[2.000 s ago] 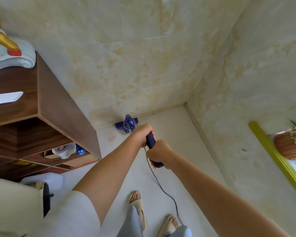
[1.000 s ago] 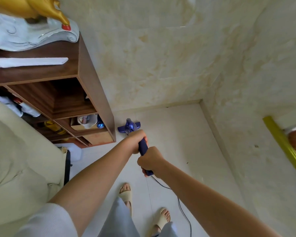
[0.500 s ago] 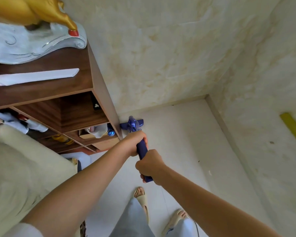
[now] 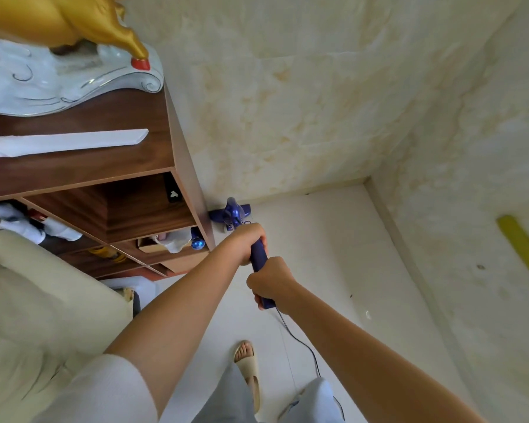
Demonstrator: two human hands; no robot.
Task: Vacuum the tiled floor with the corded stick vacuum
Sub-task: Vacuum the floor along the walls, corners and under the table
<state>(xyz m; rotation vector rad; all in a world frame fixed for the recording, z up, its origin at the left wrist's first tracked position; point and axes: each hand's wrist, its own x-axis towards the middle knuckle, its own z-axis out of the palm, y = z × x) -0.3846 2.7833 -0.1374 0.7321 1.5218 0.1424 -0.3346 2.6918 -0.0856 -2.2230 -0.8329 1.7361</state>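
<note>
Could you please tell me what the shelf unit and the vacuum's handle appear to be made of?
Shelf unit: dark brown wood or wood-look laminate, matt, judging by its streaky grain. Vacuum handle: probably moulded plastic, smooth deep blue with a slight sheen; both hands grip it.

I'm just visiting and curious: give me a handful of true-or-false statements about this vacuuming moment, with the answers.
1. Both hands grip the vacuum handle. True: the left hand sits above the right hand.
2. The vacuum head is out in the middle of the floor. False: it is by the wall, beside the wooden shelf.
3. The vacuum is cordless. False: a cord trails from the handle's end.
4. A gold figurine stands on top of the shelf. True.
5. The person is barefoot. False: a sandal is on the visible foot.
</note>
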